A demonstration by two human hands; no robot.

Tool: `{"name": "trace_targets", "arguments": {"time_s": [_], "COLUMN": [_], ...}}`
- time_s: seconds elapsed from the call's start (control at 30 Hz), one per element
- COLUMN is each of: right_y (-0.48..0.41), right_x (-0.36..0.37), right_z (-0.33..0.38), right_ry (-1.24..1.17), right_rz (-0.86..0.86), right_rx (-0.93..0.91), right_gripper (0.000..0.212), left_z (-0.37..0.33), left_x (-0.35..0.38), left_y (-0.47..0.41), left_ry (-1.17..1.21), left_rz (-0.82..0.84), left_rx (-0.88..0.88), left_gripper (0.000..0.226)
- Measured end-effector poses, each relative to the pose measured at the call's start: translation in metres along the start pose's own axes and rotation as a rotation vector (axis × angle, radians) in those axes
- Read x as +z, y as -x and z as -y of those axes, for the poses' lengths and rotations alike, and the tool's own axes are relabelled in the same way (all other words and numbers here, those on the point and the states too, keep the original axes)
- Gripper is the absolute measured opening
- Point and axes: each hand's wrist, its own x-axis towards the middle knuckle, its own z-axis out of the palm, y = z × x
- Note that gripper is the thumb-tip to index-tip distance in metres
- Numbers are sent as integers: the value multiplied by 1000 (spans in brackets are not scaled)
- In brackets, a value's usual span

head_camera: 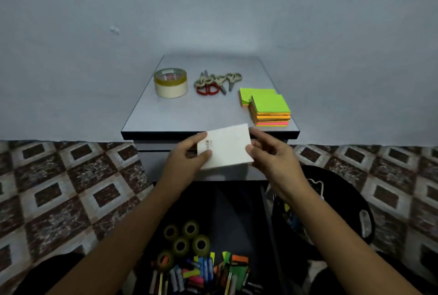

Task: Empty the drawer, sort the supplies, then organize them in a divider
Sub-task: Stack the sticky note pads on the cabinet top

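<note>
Head view: holding white pad point(225, 149) two-handed, just short of the table edge

Pinched at both short ends. Gripped on the left by the left hand point(187, 156), thumb on the face and fingers behind. Gripped on the right by the right hand point(269, 155), thumb on the face and fingers closed round the far corner. Held in the air above the open drawer point(237, 211), overlapping the near edge of the table point(180, 117). Cannot tell whether touching that edge. Tilted, with long axis running near-left to far-right, roughly along the table's front.

Beyond, on the tabletop, laid out in groups:
- neon sticky-note stacks point(270, 107) up and to the right of the pad, near the right hand
- scissors point(216, 82) farther back at centre
- big tape roll point(170, 84) back left

Probably calls for a short forward carry onto bare tabletop, likely beside the sticky notes as fellow paper goods. Right hand nearer that spot, left hand nearer the open front-left patch.

Below, down in the drawer: small tape rolls point(187, 239) and a jumble of markers point(203, 271), not yet taken out.
</note>
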Motion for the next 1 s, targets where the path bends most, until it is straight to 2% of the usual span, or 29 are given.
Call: {"name": "trace_targets", "arguments": {"time_s": [0.23, 0.33, 0.47, 0.63, 1.0], "right_y": [-37, -61, -95, -145, -214], "right_x": [-8, -14, -23, -43, -75], "right_z": [72, 94, 110, 111, 72], "right_ry": [341, 403, 472, 542, 658], "right_rz": [-121, -156, -171, -208, -221], "right_rx": [-153, -142, -109, -42, 115], "right_gripper": [43, 45, 50, 49, 47], "left_z": [-70, -91, -103, -106, -72], "left_x": [7, 14, 27, 51, 88], "left_y": [-53, -78, -113, -157, -220], "left_ry": [-139, -170, -172, -166, -387], "left_rz": [49, 83, 159, 195, 286], "left_rx": [122, 159, 107, 7, -58], "left_gripper": [40, 41, 43, 45, 52]}}
